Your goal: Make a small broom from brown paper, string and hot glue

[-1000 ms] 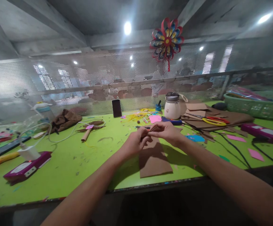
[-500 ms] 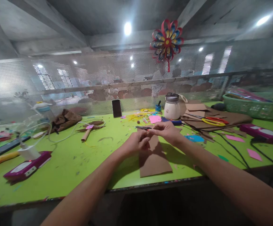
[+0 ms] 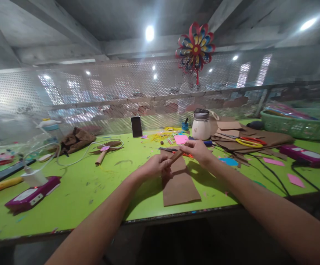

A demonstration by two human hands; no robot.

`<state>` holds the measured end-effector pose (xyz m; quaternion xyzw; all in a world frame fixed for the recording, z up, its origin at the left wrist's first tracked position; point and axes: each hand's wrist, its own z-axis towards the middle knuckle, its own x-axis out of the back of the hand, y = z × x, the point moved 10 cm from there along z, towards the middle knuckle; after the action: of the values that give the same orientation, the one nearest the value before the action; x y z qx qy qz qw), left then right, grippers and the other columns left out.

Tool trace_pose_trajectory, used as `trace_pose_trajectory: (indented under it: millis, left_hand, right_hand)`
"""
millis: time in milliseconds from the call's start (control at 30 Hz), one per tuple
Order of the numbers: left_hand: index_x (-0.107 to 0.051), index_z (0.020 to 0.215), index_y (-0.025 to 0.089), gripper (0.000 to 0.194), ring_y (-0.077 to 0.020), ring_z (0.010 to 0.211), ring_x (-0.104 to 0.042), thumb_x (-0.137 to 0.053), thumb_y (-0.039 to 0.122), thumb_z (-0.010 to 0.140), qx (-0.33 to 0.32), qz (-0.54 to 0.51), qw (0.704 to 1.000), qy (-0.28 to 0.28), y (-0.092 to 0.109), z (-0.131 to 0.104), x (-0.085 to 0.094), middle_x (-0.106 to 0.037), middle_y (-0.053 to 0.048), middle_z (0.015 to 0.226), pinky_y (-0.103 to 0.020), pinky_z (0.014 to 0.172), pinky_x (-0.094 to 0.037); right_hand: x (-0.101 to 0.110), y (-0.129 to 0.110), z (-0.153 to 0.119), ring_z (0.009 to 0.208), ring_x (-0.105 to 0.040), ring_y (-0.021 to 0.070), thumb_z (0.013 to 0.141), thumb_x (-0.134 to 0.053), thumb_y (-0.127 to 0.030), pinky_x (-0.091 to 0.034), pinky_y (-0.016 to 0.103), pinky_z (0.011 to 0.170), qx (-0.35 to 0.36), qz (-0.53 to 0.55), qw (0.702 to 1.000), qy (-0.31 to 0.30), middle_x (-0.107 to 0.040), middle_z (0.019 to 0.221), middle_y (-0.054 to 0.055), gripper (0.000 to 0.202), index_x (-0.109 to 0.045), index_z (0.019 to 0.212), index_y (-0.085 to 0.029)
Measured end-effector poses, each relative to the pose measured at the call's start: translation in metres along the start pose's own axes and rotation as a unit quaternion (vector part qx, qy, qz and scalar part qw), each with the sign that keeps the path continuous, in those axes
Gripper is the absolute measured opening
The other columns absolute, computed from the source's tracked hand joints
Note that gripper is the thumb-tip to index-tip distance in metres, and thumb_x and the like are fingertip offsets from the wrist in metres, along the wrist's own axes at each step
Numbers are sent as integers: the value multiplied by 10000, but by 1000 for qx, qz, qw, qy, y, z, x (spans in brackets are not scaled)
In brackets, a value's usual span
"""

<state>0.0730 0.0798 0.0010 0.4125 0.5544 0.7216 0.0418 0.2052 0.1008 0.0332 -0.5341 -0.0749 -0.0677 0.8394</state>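
A narrow strip of brown paper is stretched between my two hands, slanting up to the right. My left hand pinches its lower end, and my right hand pinches the upper end. Beneath them a larger brown paper sheet lies on the green table, partly covered by my hands and their shadow. Just behind the strip rest scissors with orange-red handles, partly hidden by my right hand. Pink paper lies beyond my right hand.
A white jar stands behind my right hand. Yellow-and-red-handled scissors lie on brown paper to the right. Purple power strips sit at both sides, with cords. A phone leans upright at the back; a green basket stands far right.
My hands have moved apart, my right hand slightly to the right, so the brown strip now shows stretched between them. The scissors' orange-red handles have come into sight behind it.
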Motion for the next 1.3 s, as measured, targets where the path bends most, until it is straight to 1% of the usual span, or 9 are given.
trace_pose_trajectory:
  millis: [200, 400, 533, 600, 700, 867, 1000, 1167, 1300]
  left_hand:
    - [-520, 679, 199, 337, -161, 523, -599, -424, 465, 864, 17, 53, 998, 19, -3, -1, 3, -630, -42, 551, -282, 552, -407]
    - [-533, 622, 190, 402, -119, 403, -472, -407, 490, 858, 20, 109, 993, 39, 2, -4, 7, -514, 4, 430, -261, 485, -336]
    - [-595, 645, 167, 372, -119, 448, -466, -456, 455, 835, 38, 121, 991, 40, 4, -7, 6, -536, -11, 478, -258, 491, -314]
    - [-606, 634, 156, 327, -114, 488, -459, -504, 412, 809, 24, 125, 991, 36, 9, -8, 3, -553, -17, 530, -253, 496, -301]
    - [-600, 657, 149, 240, -105, 538, -467, -544, 340, 790, -24, 77, 997, 20, 20, -7, -4, -559, -10, 598, -248, 526, -317]
    - [-595, 732, 146, 193, -103, 532, -491, -575, 328, 791, -26, -84, 996, 1, 22, -7, -9, -556, 3, 589, -251, 552, -351]
    - [-651, 744, 133, 176, -95, 563, -486, -674, 306, 718, -15, -155, 988, 1, 19, -8, -7, -586, -5, 649, -253, 580, -349]
    - [-687, 838, 150, 189, -118, 652, -534, -695, 287, 708, -6, -241, 971, -8, 16, -11, -6, -635, -33, 752, -282, 672, -380]
    - [-687, 941, 150, 281, -134, 720, -558, -722, 259, 685, -6, -291, 957, 6, 16, -11, 0, -650, -59, 843, -295, 721, -398]
  right_hand:
    - [2, 4, 2, 509, -348, 96, 625, -656, -566, -256, 256, 504, -9, 23, 1000, 9, -429, 521, -34, 431, -542, 559, -156]
    - [4, 6, 3, 450, -338, 88, 677, -621, -589, -243, 252, 463, -3, 16, 1000, 6, -420, 446, -41, 457, -520, 544, -164]
    - [2, 2, 1, 452, -343, 87, 701, -634, -543, -246, 252, 461, 6, 1, 1000, -11, -435, 446, -40, 420, -538, 560, -159]
    - [0, 1, 0, 463, -346, 86, 689, -657, -521, -246, 250, 464, 3, 0, 1000, -17, -444, 468, -40, 397, -551, 573, -156]
    - [-7, -4, -4, 473, -359, 87, 678, -677, -501, -259, 249, 473, 3, 11, 999, -36, -449, 480, -40, 382, -550, 565, -158]
    - [-27, -18, -14, 480, -377, 86, 705, -657, -503, -280, 248, 487, 22, -1, 995, -95, -459, 496, -39, 399, -528, 539, -164]
    - [-24, -24, -15, 469, -401, 94, 776, -531, -599, -309, 257, 501, 28, 10, 997, -66, -460, 474, -25, 510, -492, 499, -174]
    - [-8, -23, -13, 460, -446, 105, 794, -364, -713, -340, 261, 493, 12, 77, 997, 0, -506, 481, 3, 631, -592, 587, -162]
    - [-17, -25, -14, 443, -451, 106, 797, -383, -701, -354, 262, 486, 11, 80, 996, -30, -495, 459, 2, 627, -602, 582, -155]
